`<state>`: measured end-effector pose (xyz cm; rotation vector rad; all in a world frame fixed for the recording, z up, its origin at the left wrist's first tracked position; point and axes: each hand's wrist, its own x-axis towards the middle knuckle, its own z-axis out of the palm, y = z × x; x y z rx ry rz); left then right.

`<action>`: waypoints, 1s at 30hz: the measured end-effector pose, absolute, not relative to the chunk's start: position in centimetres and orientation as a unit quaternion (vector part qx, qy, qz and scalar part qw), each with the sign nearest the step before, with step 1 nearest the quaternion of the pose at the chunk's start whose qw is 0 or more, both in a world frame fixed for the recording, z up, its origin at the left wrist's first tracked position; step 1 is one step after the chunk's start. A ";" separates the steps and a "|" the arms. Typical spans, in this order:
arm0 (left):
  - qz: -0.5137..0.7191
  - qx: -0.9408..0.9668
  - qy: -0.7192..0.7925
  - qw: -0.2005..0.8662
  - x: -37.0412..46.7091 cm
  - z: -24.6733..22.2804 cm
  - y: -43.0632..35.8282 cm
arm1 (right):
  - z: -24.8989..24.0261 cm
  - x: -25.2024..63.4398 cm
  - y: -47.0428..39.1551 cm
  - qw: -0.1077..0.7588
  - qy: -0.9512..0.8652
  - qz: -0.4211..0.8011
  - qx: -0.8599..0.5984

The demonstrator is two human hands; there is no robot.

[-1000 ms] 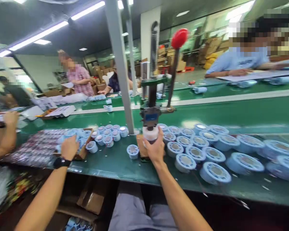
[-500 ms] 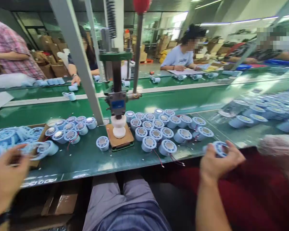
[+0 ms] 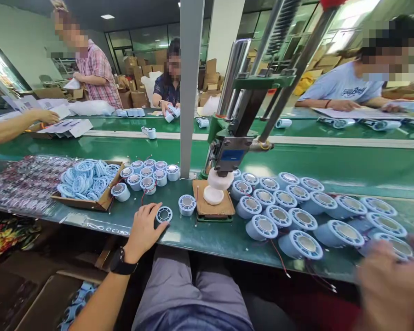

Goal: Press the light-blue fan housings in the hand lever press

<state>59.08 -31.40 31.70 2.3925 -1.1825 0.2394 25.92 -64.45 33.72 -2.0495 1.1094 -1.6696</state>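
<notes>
My left hand (image 3: 145,230) has its thumb and fingers around a light-blue slotted plastic ring (image 3: 164,214) at the green bench's surface. Just right of that ring stands a single blue round housing (image 3: 186,205). Beyond it is a hand press (image 3: 232,151) with a white pressing head above a white round seat (image 3: 213,195) on a brown pad. My right hand (image 3: 393,280), smeared by motion, is at the far right by the nearest blue housings (image 3: 393,246); its fingers and anything in them cannot be made out.
A cardboard tray (image 3: 105,200) of blue rings and a spread of small wired parts (image 3: 24,181) lie on the left. Blue housings stand in groups on both sides of the press. A grey post (image 3: 189,92) rises behind. Several co-workers are around the green conveyor (image 3: 331,158).
My view has swung left. My left hand has moved with a blue ring from the tray toward the press. My right hand, which held a blue round part, is now blurred.
</notes>
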 end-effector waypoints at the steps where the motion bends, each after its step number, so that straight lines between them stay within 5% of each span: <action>1: 0.089 0.873 -0.426 0.220 59.0 31.7 -31.6 | 34.4 28.6 -61.7 0.141 0.390 -0.554 -0.722; 6: 0.067 0.863 -0.442 0.234 59.1 31.9 -32.2 | 35.2 43.5 -51.1 0.162 0.053 -0.341 -0.924; 13: 0.091 0.857 -0.409 0.301 58.8 31.3 -31.1 | 35.5 48.1 -48.8 0.116 -0.012 -0.186 -0.976; 20: 0.008 0.824 -0.370 0.428 55.0 33.8 -32.0 | 30.8 43.5 -46.8 0.286 0.089 -0.297 -0.907; 30: 0.046 0.827 -0.447 0.339 52.0 34.9 -35.4 | 29.3 44.6 -44.7 0.163 0.198 -0.451 -0.855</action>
